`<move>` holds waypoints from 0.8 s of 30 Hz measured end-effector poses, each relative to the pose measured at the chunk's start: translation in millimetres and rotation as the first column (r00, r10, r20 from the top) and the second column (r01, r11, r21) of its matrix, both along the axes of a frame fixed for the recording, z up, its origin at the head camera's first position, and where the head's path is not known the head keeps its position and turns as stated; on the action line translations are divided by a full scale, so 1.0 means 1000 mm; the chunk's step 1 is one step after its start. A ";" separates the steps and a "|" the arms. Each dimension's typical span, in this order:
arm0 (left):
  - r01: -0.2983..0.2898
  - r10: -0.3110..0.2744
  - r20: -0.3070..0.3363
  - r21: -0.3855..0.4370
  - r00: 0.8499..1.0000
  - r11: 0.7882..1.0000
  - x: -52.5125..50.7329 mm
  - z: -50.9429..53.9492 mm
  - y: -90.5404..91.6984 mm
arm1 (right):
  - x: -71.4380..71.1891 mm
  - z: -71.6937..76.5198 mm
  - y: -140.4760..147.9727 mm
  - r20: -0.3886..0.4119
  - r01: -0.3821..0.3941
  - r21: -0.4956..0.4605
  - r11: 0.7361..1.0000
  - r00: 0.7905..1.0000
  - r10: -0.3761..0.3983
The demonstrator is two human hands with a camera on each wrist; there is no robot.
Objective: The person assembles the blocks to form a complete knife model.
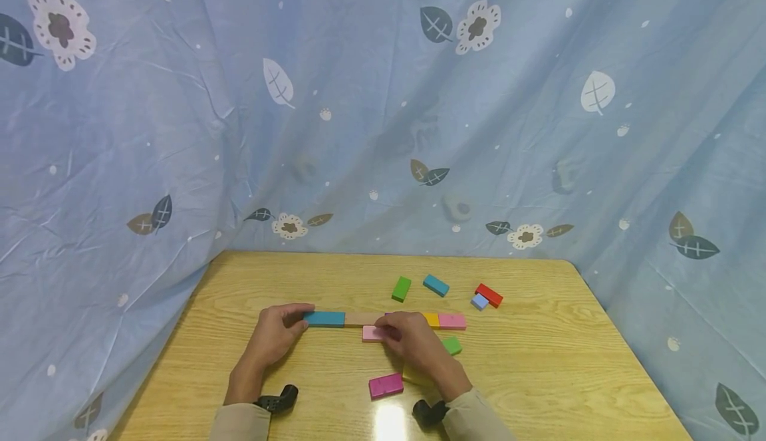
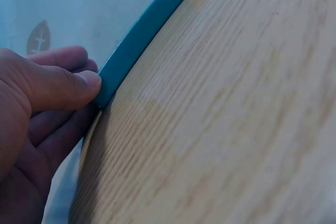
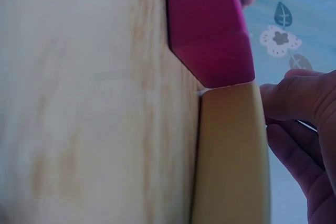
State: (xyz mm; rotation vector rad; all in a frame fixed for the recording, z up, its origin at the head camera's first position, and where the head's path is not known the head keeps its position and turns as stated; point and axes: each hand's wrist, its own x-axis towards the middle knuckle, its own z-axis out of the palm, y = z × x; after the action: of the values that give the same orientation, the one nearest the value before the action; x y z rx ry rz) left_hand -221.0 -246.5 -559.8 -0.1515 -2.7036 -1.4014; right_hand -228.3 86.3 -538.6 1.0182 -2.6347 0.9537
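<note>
In the head view, a row of blocks lies across the table: a blue block (image 1: 325,319), a tan block (image 1: 362,319), a mostly hidden purple one, an orange-yellow block (image 1: 432,320) and a pink block (image 1: 453,322). My left hand (image 1: 276,336) pinches the blue block's left end; the left wrist view shows the thumb on this blue block (image 2: 139,45). Just in front of the row, my right hand (image 1: 415,341) holds a light pink block (image 1: 372,334) by its right end. The right hand (image 3: 304,124) hides part of the row, and its fingertips are hidden in the right wrist view.
Nearer me lie a magenta block (image 1: 385,386) and a pale yellow block (image 1: 415,376), partly under the right wrist. A green block (image 1: 452,346) sits beside that wrist. Behind the row are green (image 1: 401,289), blue (image 1: 436,285), red (image 1: 490,295) and light blue (image 1: 480,302) blocks.
</note>
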 end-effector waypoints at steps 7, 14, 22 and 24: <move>0.002 -0.002 -0.003 -0.002 1.000 1.000 0.000 0.001 0.000 | 0.000 -0.001 0.000 -0.002 0.009 0.001 1.000 1.000 -0.009; 0.003 -0.003 -0.007 -0.004 1.000 1.000 0.000 0.002 -0.001 | 0.000 -0.001 -0.001 -0.002 0.005 -0.008 1.000 1.000 -0.005; 0.007 -0.007 -0.010 -0.008 1.000 1.000 0.000 0.001 -0.001 | 0.006 -0.003 0.007 0.070 0.015 -0.143 0.990 0.998 -0.005; 0.009 -0.009 -0.010 -0.010 1.000 1.000 0.000 0.001 -0.001 | 0.011 -0.004 0.013 0.145 0.033 -0.210 0.977 0.989 -0.003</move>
State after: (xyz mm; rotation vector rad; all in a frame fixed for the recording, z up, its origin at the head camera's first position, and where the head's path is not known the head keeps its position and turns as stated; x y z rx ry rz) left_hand -221.3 -247.0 -559.2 -0.1710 -2.7060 -1.3861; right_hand -217.7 99.2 -542.4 0.9049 -2.5764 1.3174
